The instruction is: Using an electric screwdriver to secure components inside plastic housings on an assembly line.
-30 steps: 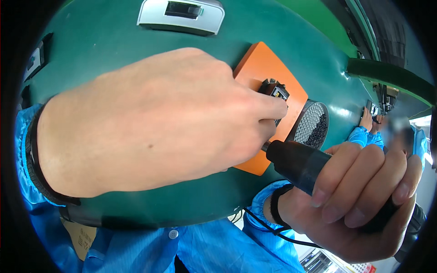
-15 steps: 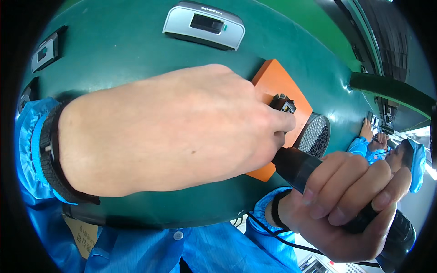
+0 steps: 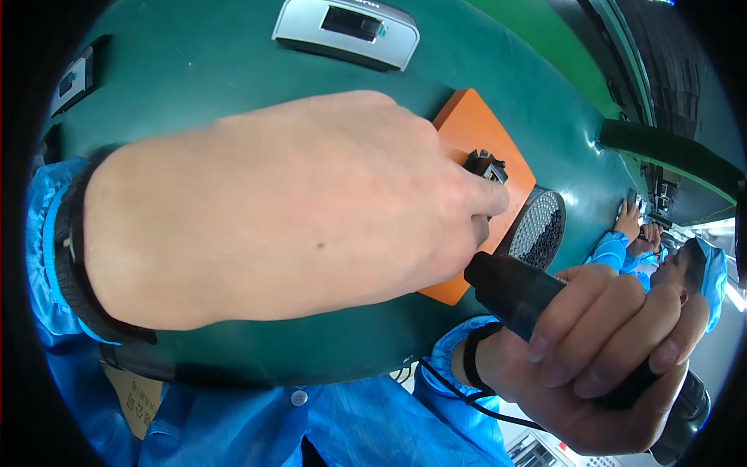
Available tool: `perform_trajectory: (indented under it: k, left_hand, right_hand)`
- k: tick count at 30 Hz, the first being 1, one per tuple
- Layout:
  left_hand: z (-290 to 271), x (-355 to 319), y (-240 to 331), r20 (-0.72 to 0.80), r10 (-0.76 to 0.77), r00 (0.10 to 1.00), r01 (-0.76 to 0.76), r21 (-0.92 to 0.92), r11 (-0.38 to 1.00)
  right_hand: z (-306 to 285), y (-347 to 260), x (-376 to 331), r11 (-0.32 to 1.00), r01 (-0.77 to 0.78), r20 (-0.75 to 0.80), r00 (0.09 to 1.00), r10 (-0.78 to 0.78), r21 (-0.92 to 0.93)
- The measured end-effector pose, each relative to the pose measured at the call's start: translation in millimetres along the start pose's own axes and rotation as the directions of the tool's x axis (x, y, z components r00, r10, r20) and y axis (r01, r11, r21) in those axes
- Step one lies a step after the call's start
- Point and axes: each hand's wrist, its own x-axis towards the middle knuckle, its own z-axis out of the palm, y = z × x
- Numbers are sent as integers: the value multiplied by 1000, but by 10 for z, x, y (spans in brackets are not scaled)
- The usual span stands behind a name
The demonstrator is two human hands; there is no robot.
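Observation:
My left hand (image 3: 327, 210) reaches in from the left, its back toward me and its fingers curled over an orange block (image 3: 506, 148). A small dark part with a metallic bit (image 3: 486, 166) shows just past those fingers and appears pinched in them; most of the grip is hidden beneath the hand. In my right hand (image 3: 603, 358) is a black electric screwdriver (image 3: 513, 292), fingers wrapped round its body. The screwdriver's nose points up and left, close to my left fingers. Its bit cannot be seen.
Beside the block stands a round dish (image 3: 537, 229) of small silver and black pieces. Grey-and-black housings lie at the top (image 3: 346, 31) and far left (image 3: 74, 84) of the green bench (image 3: 194, 93). A cable (image 3: 482, 415) runs below my right wrist. At right, a co-worker (image 3: 630, 241) handles something.
The whole view has shifted slightly, so the bench things sit higher. My right hand and the screwdriver have drawn back a little to the right. My left hand keeps its curled grip.

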Motion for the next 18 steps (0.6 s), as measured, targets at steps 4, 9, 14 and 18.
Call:
perform_trajectory:
  k: [4,9,14,18]
  left_hand:
    - [58,-51,25,-90,-50,995,56,63,996]
    - [-125,55,-30,188,39,981,-77,195,978]
    - [-73,-12,1,105,10,994,-23,122,992]
    - [-120,8,6,146,6,989,-23,109,994]
  right_hand:
    - [-23,27,21,998,-3,11,1000,2,58]
    - [-159,-122,22,992,54,-67,997,-46,116]
    - [-268,-115,2,972,79,-140,989,-49,220]
    - [-245,-53,24,965,70,-142,989,-35,253]
